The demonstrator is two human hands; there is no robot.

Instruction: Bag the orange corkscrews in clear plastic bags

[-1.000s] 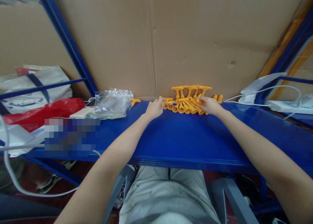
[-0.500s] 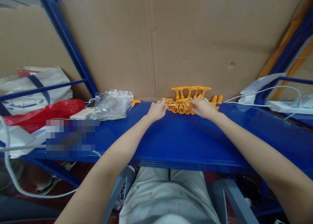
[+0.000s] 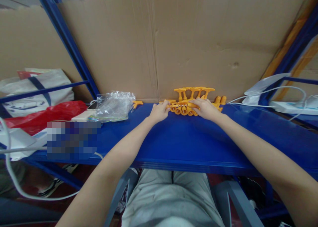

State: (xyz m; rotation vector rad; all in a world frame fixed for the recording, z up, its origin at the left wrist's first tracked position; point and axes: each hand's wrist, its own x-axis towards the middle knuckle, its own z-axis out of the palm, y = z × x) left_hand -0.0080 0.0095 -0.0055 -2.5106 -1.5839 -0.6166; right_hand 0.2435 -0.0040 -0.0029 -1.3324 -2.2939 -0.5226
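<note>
Both hands rest on a cluster of orange parts (image 3: 185, 107) lying at twelve o'clock on the blue table (image 3: 188, 141), right against the cardboard (image 3: 159, 45) wall behind it. The left hand (image 3: 159, 112) sits at the cluster's nine o'clock end, fingers curled down onto the parts; whether it actually pinches one is hard to tell from here. The right hand (image 3: 205, 109) covers the three o'clock end, fingers laid flat and close together over the row. Some T-shaped parts (image 3: 193, 90) stand upright just behind the hands, leaning on the cardboard. One stray part (image 3: 136, 103) lies apart at nine o'clock, beside a crumpled clear bag (image 3: 113, 104). Further that way sits a red bag (image 3: 42, 114). At three o'clock, a white cable (image 3: 268, 91) runs along the table's far edge.
</note>
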